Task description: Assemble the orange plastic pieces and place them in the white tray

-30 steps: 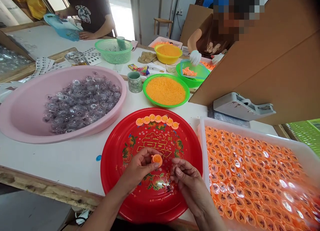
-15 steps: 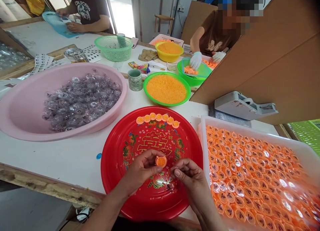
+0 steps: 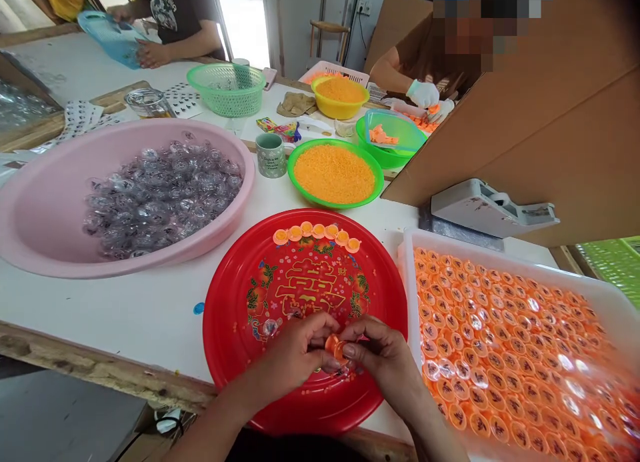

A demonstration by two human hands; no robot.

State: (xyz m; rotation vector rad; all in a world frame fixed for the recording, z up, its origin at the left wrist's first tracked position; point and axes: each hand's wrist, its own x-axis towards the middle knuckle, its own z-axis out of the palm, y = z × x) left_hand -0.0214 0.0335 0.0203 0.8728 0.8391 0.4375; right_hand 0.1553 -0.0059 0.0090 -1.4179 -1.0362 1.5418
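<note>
My left hand (image 3: 311, 345) pinches a small orange cup (image 3: 332, 344) over the front part of a red tray (image 3: 225, 355). From the other side, the fingers of my right hand (image 3: 374, 349) close on the same cup's rim. Whether a clear lid lies under those fingertips I cannot make out. A clear round lid (image 3: 270, 327) rests on the tray beside my left hand. Along the tray's far side, several small cups with orange filling (image 3: 319, 231) form a curved row.
Left is a pink basin (image 3: 40, 202) of clear domed lids; right, a white bin (image 3: 407, 262) of lidded orange cups. Beyond the tray stand a mug (image 3: 271, 157) and a green bowl (image 3: 380, 175) of orange granules. A cardboard panel (image 3: 525, 129) rises at right. Two people work across the table.
My right hand has moved left to meet the cup in my left hand, and the cup has tipped. A clear lid now shows by my left hand. The gloved co-worker's hand has left the green basin.
</note>
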